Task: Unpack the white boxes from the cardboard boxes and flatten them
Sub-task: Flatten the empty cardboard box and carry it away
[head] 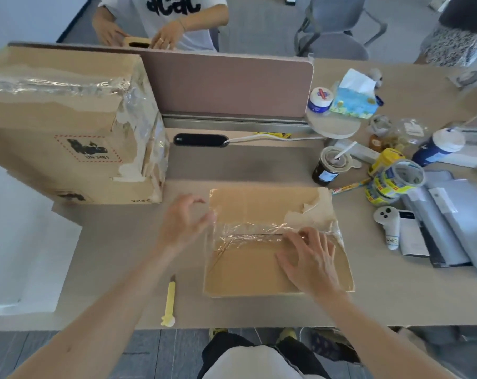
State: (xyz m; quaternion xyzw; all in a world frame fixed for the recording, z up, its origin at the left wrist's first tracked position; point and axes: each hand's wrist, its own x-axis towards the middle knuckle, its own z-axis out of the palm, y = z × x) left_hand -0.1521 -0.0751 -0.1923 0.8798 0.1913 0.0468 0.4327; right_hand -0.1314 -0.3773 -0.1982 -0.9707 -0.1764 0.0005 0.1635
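Cardboard box point(248, 203) lies under right hand point(311, 258), beside left hand point(182, 222).

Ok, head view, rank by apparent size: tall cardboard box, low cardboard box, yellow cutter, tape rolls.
1. tall cardboard box
2. low cardboard box
3. tape rolls
4. yellow cutter, about as long as that stack but far thinner

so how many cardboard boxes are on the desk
2: a large taped box standing at the left, and a smaller box lying in front under the right hand. Others may hide behind the large one.
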